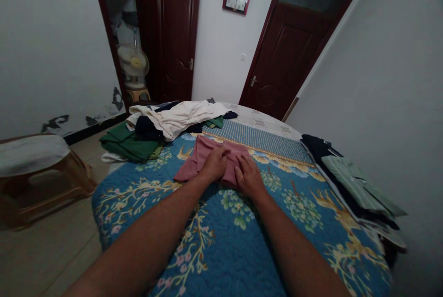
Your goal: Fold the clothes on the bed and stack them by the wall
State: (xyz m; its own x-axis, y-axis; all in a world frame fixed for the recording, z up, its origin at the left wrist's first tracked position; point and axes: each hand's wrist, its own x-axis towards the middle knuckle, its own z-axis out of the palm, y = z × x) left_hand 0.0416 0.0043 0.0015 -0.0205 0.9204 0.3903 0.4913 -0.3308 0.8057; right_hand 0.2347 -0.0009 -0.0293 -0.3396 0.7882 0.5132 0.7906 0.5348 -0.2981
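- Head view: the pink garment (207, 158) lies mid-bed on the blue floral quilt (221, 241), its long axis running left to right.
- Left hand (216, 163) and right hand (249, 177) press flat on its near right end, fingers together, gripping nothing.

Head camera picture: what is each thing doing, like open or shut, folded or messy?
pink cloth: partly folded, flat on the bed
left hand: pressing on the cloth
right hand: pressing on the cloth
clothes pile: messy, unfolded
striped clothes: stacked, folded
left door: open
right door: shut
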